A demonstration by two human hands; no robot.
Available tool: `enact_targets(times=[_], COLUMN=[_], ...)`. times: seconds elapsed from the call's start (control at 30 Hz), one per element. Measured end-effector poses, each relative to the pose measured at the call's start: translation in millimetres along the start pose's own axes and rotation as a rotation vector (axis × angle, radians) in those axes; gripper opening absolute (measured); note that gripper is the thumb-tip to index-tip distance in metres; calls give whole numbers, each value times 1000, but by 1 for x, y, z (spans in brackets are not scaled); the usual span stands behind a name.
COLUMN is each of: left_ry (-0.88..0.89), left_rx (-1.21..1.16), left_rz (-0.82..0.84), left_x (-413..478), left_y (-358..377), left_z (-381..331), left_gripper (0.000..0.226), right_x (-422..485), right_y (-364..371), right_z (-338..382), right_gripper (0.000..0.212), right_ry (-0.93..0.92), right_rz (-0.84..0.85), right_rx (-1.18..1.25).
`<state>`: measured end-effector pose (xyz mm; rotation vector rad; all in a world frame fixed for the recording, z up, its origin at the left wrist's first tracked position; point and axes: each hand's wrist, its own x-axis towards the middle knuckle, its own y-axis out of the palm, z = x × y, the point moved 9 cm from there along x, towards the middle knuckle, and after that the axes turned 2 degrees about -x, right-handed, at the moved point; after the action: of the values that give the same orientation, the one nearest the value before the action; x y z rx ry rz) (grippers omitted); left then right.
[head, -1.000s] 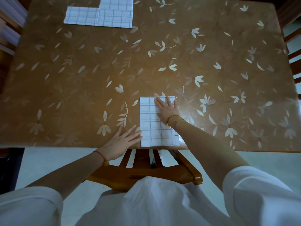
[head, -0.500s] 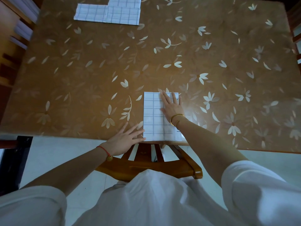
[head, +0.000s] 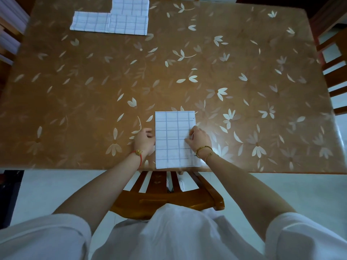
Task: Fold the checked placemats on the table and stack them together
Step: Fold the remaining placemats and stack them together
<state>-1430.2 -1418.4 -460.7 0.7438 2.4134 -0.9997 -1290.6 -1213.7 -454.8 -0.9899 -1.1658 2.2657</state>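
A folded white checked placemat lies at the near edge of the brown floral table, its long side pointing away from me. My left hand has curled fingers pinching the placemat's left edge. My right hand grips the right edge the same way. At the far left of the table lie other folded checked placemats, side by side and partly overlapping.
A wooden chair stands between me and the table's near edge. Another wooden chair stands at the right side. White slatted furniture is at the far left.
Both hands were lying flat, the right one on the placemat and the left on the table beside it. Now both have curled and taken hold of the placemat's side edges.
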Motion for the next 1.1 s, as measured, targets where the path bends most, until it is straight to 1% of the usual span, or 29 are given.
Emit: enact_targets(times=[0.1, 0.17, 0.33, 0.5, 0.6, 0.7, 0.77, 0.83, 0.9, 0.97, 1.03, 1.1], left_ry=[-97, -140, -121, -96, -80, -19, 18, 55, 72, 74, 87, 105], left_rx=[-108, -132, -57, -165, -243, -246, -234, -169, -112, -111, -120, -123], left_rz=[-2, -10, 12, 30, 71, 112, 132, 145, 127, 115, 114, 110], left_x=[9, 11, 18, 18, 19, 18, 16, 14, 12, 9, 7, 5], left_y=[8, 9, 10, 9, 7, 6, 3, 2, 0, -1, -1, -1], left_z=[1, -2, -9, -6, 1, 2, 0, -3, -4, -3, -2, 0], left_gripper=[31, 30, 24, 16, 17, 18, 16, 11, 19, 21, 23, 27], right_x=[3, 5, 6, 5, 1, -4, -4, -3, -6, -10, -13, -13], right_y=[4, 5, 3, 4, 0, -7, -9, -9, -4, 2, 6, 7], right_z=[-6, -8, -11, -16, -23, -37, -43, -48, -54, -59, -64, -69], right_gripper=[21, 24, 33, 46, 50, 53, 45, 35, 32, 22, 18, 14], right_ry=[43, 52, 66, 82, 137, 215, 219, 228, 308, 389, 429, 433], right_rz=[35, 54, 66, 49, -3, -90, -98, -62, 9, 81, 110, 82], right_rx=[40, 56, 104, 173, 338, 550, 633, 736, 922, 1092, 1127, 1077])
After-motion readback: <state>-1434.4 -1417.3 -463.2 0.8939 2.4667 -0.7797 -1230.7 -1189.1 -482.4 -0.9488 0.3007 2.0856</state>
